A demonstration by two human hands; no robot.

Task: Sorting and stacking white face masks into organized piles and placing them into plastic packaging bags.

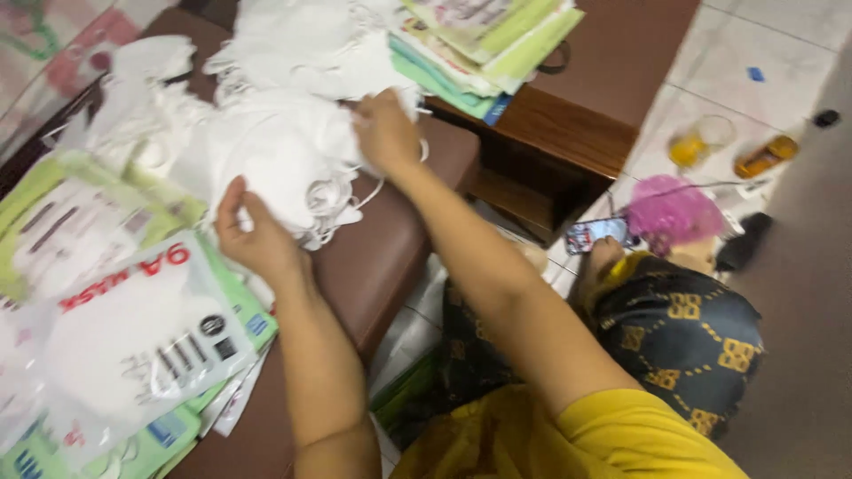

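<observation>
The pile of soft white cloth face masks point(284, 160) lies on the brown desk point(373, 257). The left hand point(253, 235) pinches the pile's near edge; the right hand point(386, 133) presses its far side. Flat green-and-white mask bags point(115, 328) sit left of the pile. Best to lift one mask slowly, so strings don't tangle.

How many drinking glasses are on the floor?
2: one glass with yellow drink on the white tiles, and one amber glass lying just right of it. Others may be hidden.

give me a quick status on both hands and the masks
Left hand gripping the edge of the white mask pile. Right hand pinching its far side. Packaged masks stacked beside.
</observation>
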